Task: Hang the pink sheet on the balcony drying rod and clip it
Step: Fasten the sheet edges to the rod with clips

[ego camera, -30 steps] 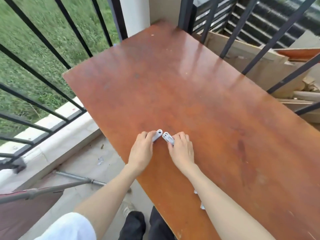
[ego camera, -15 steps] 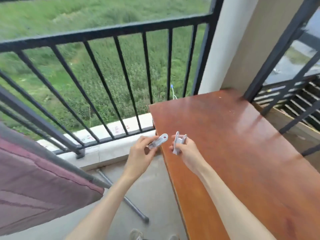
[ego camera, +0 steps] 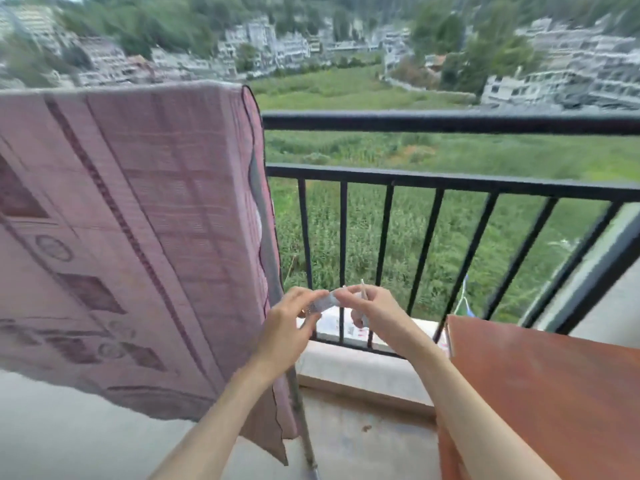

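Two hands meet before the railing (ego camera: 450,183): your left hand (ego camera: 289,327) pinches a pale clip (ego camera: 323,302), your right hand (ego camera: 372,311) grips another clip (ego camera: 363,295). Pink sheet (ego camera: 131,237) hangs left, its edge beside your left wrist; brown surface (ego camera: 554,393) right, open floor (ego camera: 363,441) between.

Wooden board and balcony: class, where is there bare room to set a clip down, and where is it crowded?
Bare: the board top right of the right arm, and the ledge between sheet and board. Crowded: in front of the railing, where the left hand and right hand each hold a clip.
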